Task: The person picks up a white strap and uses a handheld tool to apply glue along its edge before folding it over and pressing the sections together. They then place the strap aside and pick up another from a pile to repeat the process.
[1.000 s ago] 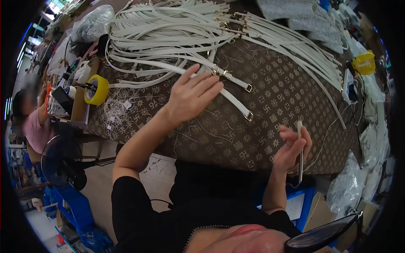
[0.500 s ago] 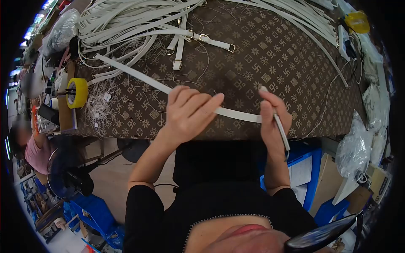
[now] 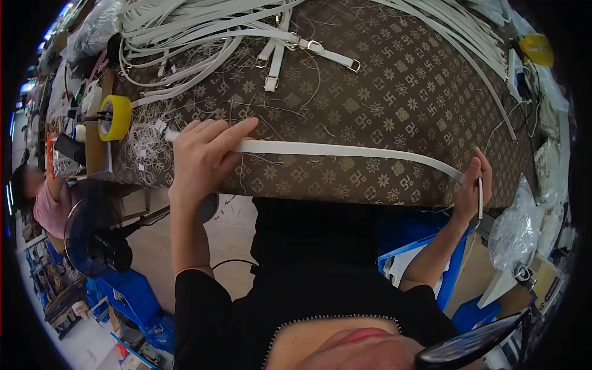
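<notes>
1. Hands sit well apart, each closed on one end of a long flat white strap (image 3: 345,151), which I see stretched taut just above the near edge of the table.
2. The left hand (image 3: 203,157) lies over the strap with its fingers laid across the top, pinching it. A short tail of strap pokes out past the hand.
3. The right hand (image 3: 472,188) pinches the other end with its fingers pressed together, just off the table's near corner. A thin pale sliver (image 3: 480,198) hangs down from the same grip, and I cannot tell what it is.
4. The table is covered in a brown cloth with a tan printed pattern (image 3: 394,92).
5. At the far side I see a heap of loose white straps (image 3: 203,31). A few buckled strap ends (image 3: 320,49) trail out of it toward the middle.
6. A tangle of white thread scraps (image 3: 148,154) lies just beside the left hand. A roll of yellow tape (image 3: 115,117) stands near it at the table's left end.
7. Off the left end sits another person in a pink top (image 3: 46,206), with a black floor fan (image 3: 92,240) close by.
8. A clear plastic bag (image 3: 515,228) hangs near the right hand.
</notes>
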### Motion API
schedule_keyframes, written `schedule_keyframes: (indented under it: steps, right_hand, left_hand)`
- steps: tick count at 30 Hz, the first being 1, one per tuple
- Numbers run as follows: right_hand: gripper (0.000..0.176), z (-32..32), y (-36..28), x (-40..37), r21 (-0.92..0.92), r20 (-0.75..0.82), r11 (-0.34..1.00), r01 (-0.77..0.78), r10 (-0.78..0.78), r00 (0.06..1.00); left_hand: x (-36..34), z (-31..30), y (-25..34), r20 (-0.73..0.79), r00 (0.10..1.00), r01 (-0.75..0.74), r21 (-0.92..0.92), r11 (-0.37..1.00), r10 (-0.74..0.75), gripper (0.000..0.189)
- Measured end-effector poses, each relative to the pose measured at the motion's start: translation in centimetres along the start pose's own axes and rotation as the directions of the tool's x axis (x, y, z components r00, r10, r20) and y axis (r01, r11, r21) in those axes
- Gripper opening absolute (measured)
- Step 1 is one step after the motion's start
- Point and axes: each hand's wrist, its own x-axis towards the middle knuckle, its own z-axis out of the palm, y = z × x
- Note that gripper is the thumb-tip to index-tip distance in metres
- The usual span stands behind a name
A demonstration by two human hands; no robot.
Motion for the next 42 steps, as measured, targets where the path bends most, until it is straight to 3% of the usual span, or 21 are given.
schedule_keyframes:
  steps: [2, 4, 5, 7, 8, 10, 12, 13, 15, 17, 19, 21, 25, 28, 30, 32, 33, 35, 37, 39, 42]
  right_hand:
    - [0.025, -0.6, 2.3, 1.1, -0.015, -0.014, 0.999, 0.028, -0.028, 1.0]
    - [0.025, -1.7, 3.4, 1.7, -0.13, -0.01, 0.991, 0.024, -0.026, 1.0]
    - [0.025, -2.2, 3.8, 1.9, -0.149, -0.015, 0.989, -0.001, -0.001, 1.0]
    - [0.025, -2.8, 4.0, 2.6, -0.158, -0.067, 0.986, -0.047, 0.036, 0.997]
    - [0.024, -3.1, 3.7, 3.0, -0.157, -0.118, 0.984, -0.088, 0.069, 0.991]
    - [0.026, -3.6, 2.6, 3.8, -0.258, -0.155, 0.963, -0.072, 0.032, 0.987]
    - [0.025, -3.6, 1.9, 4.1, -0.135, -0.246, 0.978, -0.157, 0.12, 0.962]
    - [0.025, -2.7, 0.2, 3.4, -0.142, -0.246, 0.977, -0.161, 0.122, 0.962]
    - [0.024, 1.3, -5.9, 1.1, 0.353, -0.033, 0.931, 0.095, -0.089, 0.995]
    - [0.019, 4.1, -9.4, -1.6, 0.41, 0.213, 0.91, 0.062, -0.162, 0.964]
    - [0.018, 6.8, -11.1, -2.7, 0.32, 0.244, 0.908, 0.27, -0.354, 0.903]
    - [0.018, 8.1, -12.3, -3.8, 0.369, 0.315, 0.912, 0.176, -0.301, 0.9]
    - [0.018, 9.0, -12.0, -4.4, 0.346, 0.211, 0.885, 0.31, -0.396, 0.894]
    - [0.018, 8.6, -11.2, -4.3, 0.374, 0.184, 0.895, 0.244, -0.329, 0.926]
    - [0.019, 8.4, -10.6, -4.3, 0.385, 0.163, 0.883, 0.27, -0.353, 0.921]
    - [0.025, 7.9, -9.9, -4.3, 0.53, 0.315, 0.838, 0.134, -0.341, 0.886]
    - [0.025, 7.8, -10.0, -4.0, 0.524, 0.314, 0.841, 0.139, -0.342, 0.886]
    - [0.031, 7.2, -10.5, -3.3, 0.664, 0.37, 0.744, 0.073, -0.412, 0.833]
    - [0.038, 6.7, -10.2, -3.1, 0.686, 0.453, 0.728, -0.009, -0.417, 0.788]
    - [0.039, 6.1, -10.8, -2.3, 0.65, 0.505, 0.751, 0.113, -0.538, 0.675]
    - [0.038, 5.4, -11.8, -2.3, 0.569, 0.529, 0.792, 0.221, -0.558, 0.64]
  left_hand:
    - [-0.5, -0.4, -0.9, 0.003, 0.998, 0.056, -0.064, 0.996, -0.056, 0.049]
    - [-0.7, -0.5, -1.1, 0.177, 0.973, 0.172, -0.149, 0.974, -0.145, 0.043]
    - [-0.7, -0.2, -1.0, 0.181, 0.973, 0.171, -0.153, 0.973, -0.143, 0.043]
    - [-0.9, 1.1, -0.2, 0.279, 0.924, 0.355, -0.375, 0.856, -0.261, 0.035]
    - [-1.0, 1.8, 0.1, 0.284, 0.921, 0.362, -0.377, 0.853, -0.265, 0.035]
    - [-0.7, 3.0, 1.2, 0.32, 0.909, 0.412, -0.602, 0.684, -0.266, 0.032]
    - [-0.1, 3.6, 2.9, 0.368, 0.898, 0.422, -0.56, 0.713, -0.243, 0.035]
    - [0.1, 4.2, 3.9, 0.318, 0.927, 0.349, -0.532, 0.771, -0.2, 0.037]
    - [0.2, 5.4, 5.3, 0.232, 0.966, 0.222, -0.526, 0.821, -0.112, 0.049]
    - [0.7, 5.1, 6.4, 0.281, 0.951, 0.274, -0.559, 0.783, -0.132, 0.053]
    - [0.8, 5.0, 7.3, 0.329, 0.929, 0.342, -0.58, 0.74, -0.171, 0.057]
    - [0.6, 4.9, 7.8, 0.353, 0.909, 0.412, -0.676, 0.611, -0.221, 0.064]
    - [0.1, 4.2, 7.6, 0.385, 0.906, 0.414, -0.715, 0.563, -0.178, 0.061]
    - [-0.7, 4.4, 6.7, 0.365, 0.921, 0.381, -0.776, 0.502, -0.134, 0.057]
    - [-0.7, 4.3, 6.7, 0.429, 0.898, 0.424, -0.779, 0.463, -0.1, 0.054]
    - [-1.0, 4.7, 6.6, 0.436, 0.893, 0.439, -0.784, 0.438, -0.113, 0.054]
    - [-1.1, 4.9, 6.5, 0.447, 0.885, 0.458, -0.786, 0.416, -0.13, 0.053]
    - [-1.2, 4.8, 6.6, 0.436, 0.889, 0.453, -0.792, 0.409, -0.141, 0.053]
    - [-1.1, 4.6, 6.6, 0.429, 0.89, 0.453, -0.793, 0.409, -0.154, 0.053]
    - [-1.0, 4.4, 6.6, 0.443, 0.883, 0.466, -0.783, 0.412, -0.155, 0.055]
    - [-1.2, 4.7, 6.7, 0.418, 0.895, 0.439, -0.771, 0.462, -0.155, 0.058]
